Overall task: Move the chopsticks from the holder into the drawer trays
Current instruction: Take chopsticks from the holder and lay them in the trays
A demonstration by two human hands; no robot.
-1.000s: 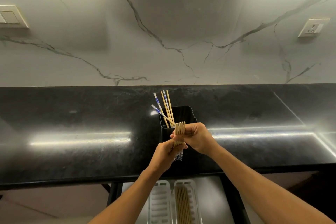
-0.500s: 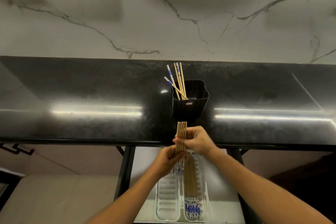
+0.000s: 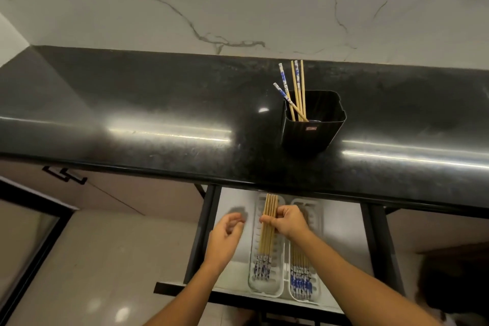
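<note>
Only a small red label [image 3: 311,128], unreadable, marks the black holder [image 3: 312,135].

Single head-worn wide-angle view, looking forward and steeply down over a black countertop [image 3: 158,119] toward the marble wall [image 3: 238,2] behind it. The open drawer [image 3: 341,233] below the counter edge lies nearest the lens, with both forearms entering from the bottom edge. No second view is available for overlap.

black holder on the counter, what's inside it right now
Five chopsticks lean at the left side of the black holder, some plain wood, some blue-patterned on top. Their lower ends and the holder's bottom are hidden by its wall.
</note>
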